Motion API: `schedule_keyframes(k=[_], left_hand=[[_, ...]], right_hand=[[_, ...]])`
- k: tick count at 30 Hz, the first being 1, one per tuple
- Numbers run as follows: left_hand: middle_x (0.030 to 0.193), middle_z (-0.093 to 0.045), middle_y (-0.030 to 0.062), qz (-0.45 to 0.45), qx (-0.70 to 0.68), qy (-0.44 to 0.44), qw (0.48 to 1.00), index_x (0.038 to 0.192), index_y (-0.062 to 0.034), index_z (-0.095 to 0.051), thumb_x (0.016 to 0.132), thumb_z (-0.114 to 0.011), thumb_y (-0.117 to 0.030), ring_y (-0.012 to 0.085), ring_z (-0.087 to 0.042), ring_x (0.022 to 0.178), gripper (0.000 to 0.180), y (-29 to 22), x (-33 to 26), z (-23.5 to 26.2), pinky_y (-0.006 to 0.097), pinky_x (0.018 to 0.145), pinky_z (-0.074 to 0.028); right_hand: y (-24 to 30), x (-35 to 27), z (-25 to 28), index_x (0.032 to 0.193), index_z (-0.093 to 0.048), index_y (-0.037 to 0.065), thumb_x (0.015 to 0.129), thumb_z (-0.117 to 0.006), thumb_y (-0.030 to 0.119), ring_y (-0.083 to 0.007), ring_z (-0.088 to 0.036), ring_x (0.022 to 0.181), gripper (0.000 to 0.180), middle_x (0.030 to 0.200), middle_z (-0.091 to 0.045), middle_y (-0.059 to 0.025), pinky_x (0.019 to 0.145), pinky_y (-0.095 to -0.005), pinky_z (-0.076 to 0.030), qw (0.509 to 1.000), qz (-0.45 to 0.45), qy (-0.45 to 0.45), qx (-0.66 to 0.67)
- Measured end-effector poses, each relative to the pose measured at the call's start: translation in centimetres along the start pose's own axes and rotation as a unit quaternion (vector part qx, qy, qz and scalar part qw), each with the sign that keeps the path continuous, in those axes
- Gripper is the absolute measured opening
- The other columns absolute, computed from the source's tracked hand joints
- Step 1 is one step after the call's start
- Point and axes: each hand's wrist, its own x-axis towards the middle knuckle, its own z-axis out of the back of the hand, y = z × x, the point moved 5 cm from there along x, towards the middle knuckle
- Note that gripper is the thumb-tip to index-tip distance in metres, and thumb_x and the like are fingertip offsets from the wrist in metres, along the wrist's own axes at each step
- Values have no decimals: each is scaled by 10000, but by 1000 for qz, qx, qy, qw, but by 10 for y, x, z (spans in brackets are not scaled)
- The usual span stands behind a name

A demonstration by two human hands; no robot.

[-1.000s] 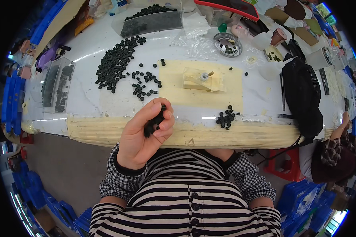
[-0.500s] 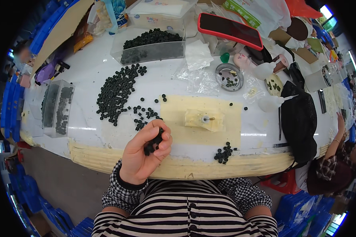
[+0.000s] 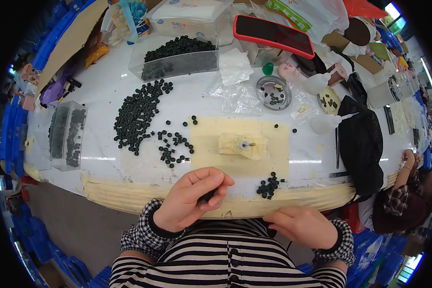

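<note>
My left hand (image 3: 192, 198) is closed over the table's front edge, palm turned inward. Small black round pieces (image 3: 207, 196) show between its curled fingers, partly hidden. To its right, my right hand (image 3: 302, 225) hangs at the table edge, fingers stretched loosely leftward; I see nothing in them. Beyond the hands, a small block wrapped in yellowish tape (image 3: 233, 146), with a short metal pin with a brownish tip (image 3: 247, 144) on it, sits on a yellow sheet (image 3: 211, 165). A small heap of black pieces (image 3: 269, 186) lies near the edge, between the sheet and my right hand.
A large spread of black pieces (image 3: 135, 115) covers the left middle. Clear bins of them stand behind (image 3: 182, 67) and far left (image 3: 77, 158). At the back are a red-framed phone (image 3: 273, 36) and a round dish (image 3: 287, 98); a black mesh bag (image 3: 362, 149) lies right.
My left hand has moved right and toward me, and its fingers now cover more of the black pieces. My right hand has come into sight at the table's front edge.
</note>
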Motion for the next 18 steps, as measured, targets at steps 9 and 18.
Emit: schedule_keyframes(k=[9,18], left_hand=[[648,-415,-58,67,-7,78,995,1067,-19,-623,982,-519,-206,31,-331,549,230,14,5,-16,185,492,-260],[668,-463,-66,8,-11,56,998,1040,-27,-636,949,-572,-141,22,-318,527,159,4,8,-8,189,477,-242]], right_hand=[[17,56,21,874,-710,66,639,-827,89,-133,-500,645,264,768,-536,-22,511,-240,-394,909,84,-402,65],[17,67,15,982,-714,60,661,-789,6,-146,-518,662,334,802,-543,-45,524,-248,-412,907,124,-396,65]])
